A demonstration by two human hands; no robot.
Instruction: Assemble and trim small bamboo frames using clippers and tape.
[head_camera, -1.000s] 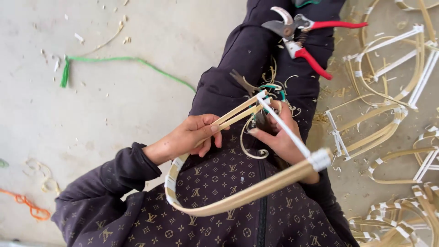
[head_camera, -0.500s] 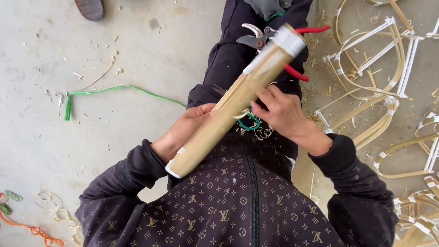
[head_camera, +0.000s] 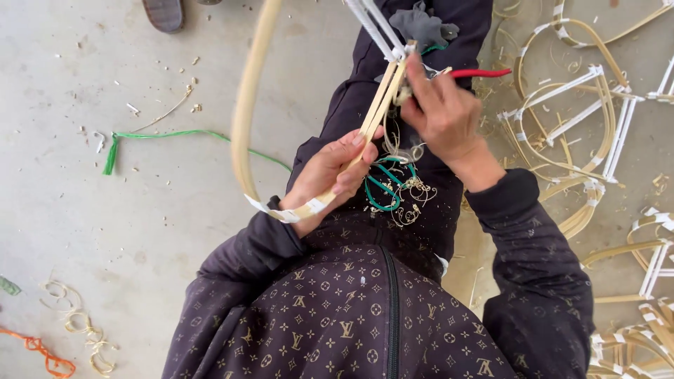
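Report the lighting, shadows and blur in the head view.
Head view: even, soft daylight, no glare, only faint shadows on the concrete floor; left hand, right hand and bent bamboo frame are fairly sharp, slightly soft near the top edge.

— What do the hands hold?
— The left hand (head_camera: 330,172) grips the bent bamboo strip frame (head_camera: 246,112) near its taped corner; the right hand (head_camera: 444,112) pinches the strips higher up.
— And on the lap?
— Green-handled scissors (head_camera: 385,186) among curly shavings. Finished bamboo frames (head_camera: 583,112) lie on the floor to the right, a green string (head_camera: 168,135) to the left.
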